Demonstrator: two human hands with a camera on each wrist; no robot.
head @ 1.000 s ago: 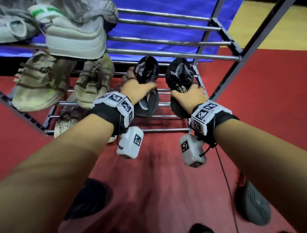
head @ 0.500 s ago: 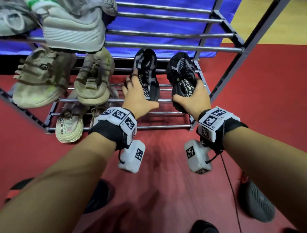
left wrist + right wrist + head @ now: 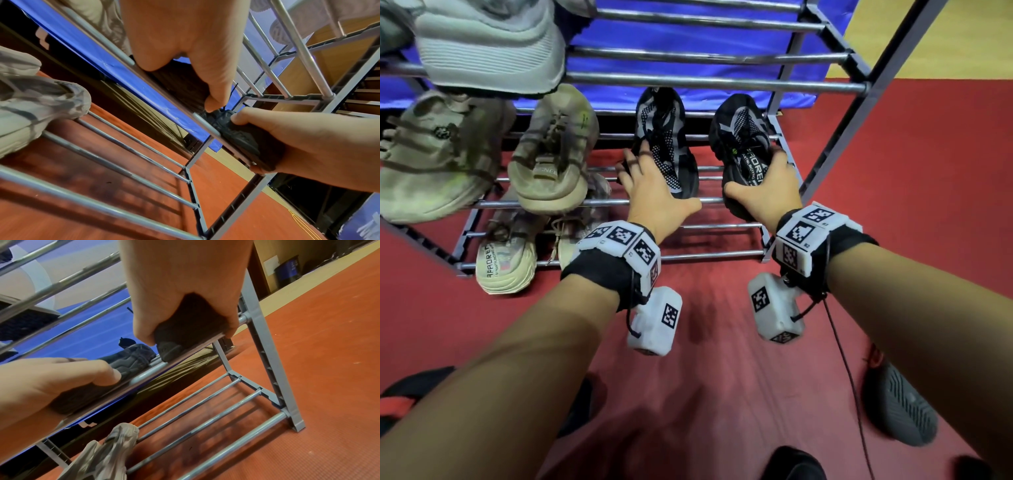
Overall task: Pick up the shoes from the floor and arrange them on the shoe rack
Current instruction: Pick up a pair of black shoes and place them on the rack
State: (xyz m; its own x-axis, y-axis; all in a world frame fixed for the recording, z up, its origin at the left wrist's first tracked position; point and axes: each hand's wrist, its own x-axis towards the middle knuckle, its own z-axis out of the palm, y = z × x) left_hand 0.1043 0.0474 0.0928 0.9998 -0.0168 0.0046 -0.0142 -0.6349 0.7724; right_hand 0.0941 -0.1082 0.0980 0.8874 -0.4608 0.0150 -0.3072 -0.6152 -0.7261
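Two black mesh shoes stand toes-inward on the middle shelf of the metal shoe rack (image 3: 705, 80). My left hand (image 3: 654, 192) lies over the heel of the left black shoe (image 3: 664, 130) with its fingers spread and straight and its thumb out along the front bar. My right hand (image 3: 763, 185) grips the heel of the right black shoe (image 3: 739, 130), thumb on one side and fingers on the other. The left wrist view shows the left hand (image 3: 185, 40) straddling its shoe (image 3: 180, 82). In the right wrist view the right hand (image 3: 185, 272) clasps a dark heel (image 3: 189, 327).
Beige shoes (image 3: 438, 154) (image 3: 554, 150) fill the left of the same shelf. A pale grey shoe (image 3: 489, 44) sits on the shelf above, more beige shoes (image 3: 506, 253) on the bottom one. A grey shoe (image 3: 900, 407) and dark shoes (image 3: 400, 401) lie on the red floor.
Both black shoes have gone further back onto the shelf. My left hand has let go its grip and spread its fingers over the heel; my right hand still holds its shoe.
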